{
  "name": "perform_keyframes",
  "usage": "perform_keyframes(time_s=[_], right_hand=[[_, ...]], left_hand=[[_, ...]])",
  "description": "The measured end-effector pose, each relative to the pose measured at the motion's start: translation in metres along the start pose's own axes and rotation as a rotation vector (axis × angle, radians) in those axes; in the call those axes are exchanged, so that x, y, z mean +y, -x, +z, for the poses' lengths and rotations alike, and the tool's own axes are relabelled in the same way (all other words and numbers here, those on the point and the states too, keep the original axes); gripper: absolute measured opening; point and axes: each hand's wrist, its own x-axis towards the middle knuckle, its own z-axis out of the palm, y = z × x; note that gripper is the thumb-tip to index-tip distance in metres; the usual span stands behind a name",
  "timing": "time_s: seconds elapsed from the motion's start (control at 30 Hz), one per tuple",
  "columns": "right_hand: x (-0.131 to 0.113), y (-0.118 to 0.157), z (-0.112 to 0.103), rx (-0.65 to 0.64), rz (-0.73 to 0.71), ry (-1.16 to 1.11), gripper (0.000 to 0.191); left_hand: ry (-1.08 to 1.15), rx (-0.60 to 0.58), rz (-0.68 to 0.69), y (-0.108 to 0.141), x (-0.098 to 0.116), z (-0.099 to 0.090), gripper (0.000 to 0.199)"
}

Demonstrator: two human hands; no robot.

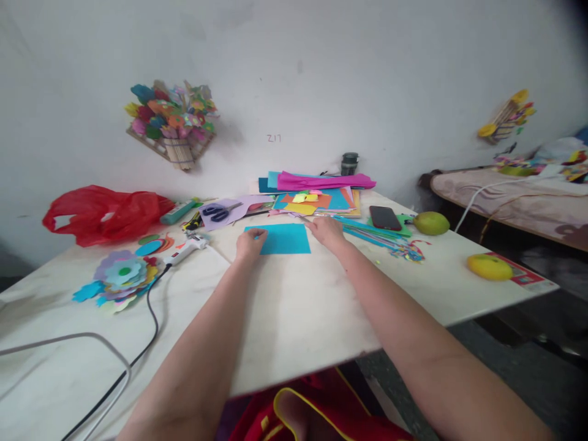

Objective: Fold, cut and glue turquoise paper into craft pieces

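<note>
A rectangular sheet of blue paper (287, 239) lies flat on the white table in front of me. My left hand (250, 243) is at its left edge, thumb and forefinger pinched together over the sheet. At the far right corner, my right hand (326, 231) has its fingers closed at the paper's edge; the small fingertips are hard to make out. Just beyond the sheet sits a pile of coloured paper (340, 199) with small yellow pieces (305, 197) on top. A bundle of thin coloured strips (367, 233) lies right of my right hand.
To the left are a glue gun (187, 250) with its cord, layered paper flowers (123, 275), scissors (221, 212) and a red plastic bag (108, 214). On the right lie a phone (384, 217), a green fruit (432, 223) and a yellow fruit (489, 267) near the table edge.
</note>
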Motion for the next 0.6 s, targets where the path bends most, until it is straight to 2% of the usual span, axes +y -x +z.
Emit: perform_keyframes(time_s=[0.13,0.27,0.4,0.6], right_hand=[[-0.008,0.002,0.01,0.011,-0.156,-0.077,0.024],[-0.014,0.005,0.012,-0.057,-0.32,-0.053,0.024],[-0.019,0.007,0.01,-0.126,-0.379,0.035,0.027],[-0.027,0.006,0.013,-0.108,-0.461,0.204,0.022]], left_hand=[[-0.327,-0.122,0.085,0.002,-0.003,-0.001,0.019],[-0.692,-0.27,0.027,0.005,-0.006,0.003,0.045],[-0.789,-0.322,0.004,0.006,-0.007,0.006,0.051],[-0.788,-0.287,-0.042,0.01,-0.003,0.008,0.049]])
